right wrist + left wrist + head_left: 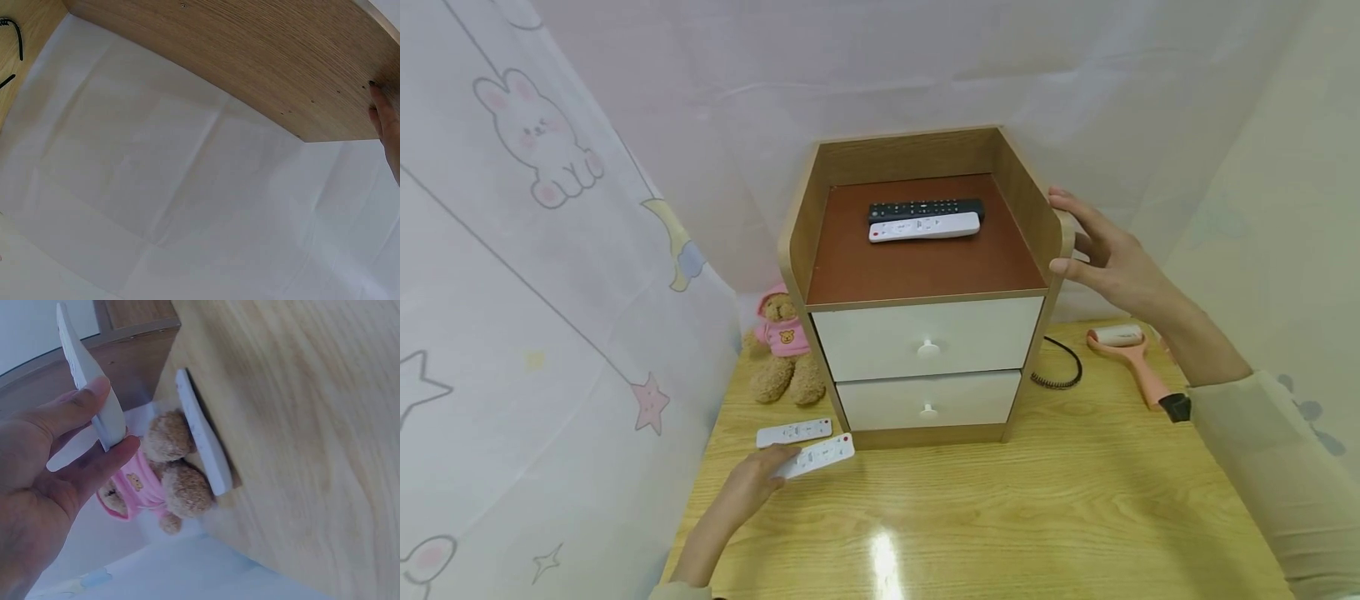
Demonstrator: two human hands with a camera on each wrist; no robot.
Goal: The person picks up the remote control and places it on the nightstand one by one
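A: What are the two hands doing?

B: The left hand (751, 487) pinches a white remote control (822, 455) by one end, its grip closed between thumb and fingers, near the front left corner of a wooden cabinet (880, 275). The right hand (1116, 262) touches the cabinet's right side panel (1028, 204), its grip loosely spread; how firmly the thumb presses is hard to judge.

A: What do the wrist views add?

B: The left one shows the held remote's thin edge, lifted off the tabletop (955, 508). A second white remote (794, 432) lies flat just in front of a teddy bear (786, 350) in a pink hooded top. The right one shows the panel's outer face, dotted with small holes, and a finger against it. Only the head view shows the cabinet's top, where a third white remote (925, 227) lies before a black remote (928, 207).

A: And edges, room to move?

B: Raised panels border that top at back and sides; its front edge is low. Wood-grained tabletop spreads broadly before the white drawers (872, 343). To the right lie a coiled black cord (1057, 384) and, farther out, an orange lint roller (1138, 367).
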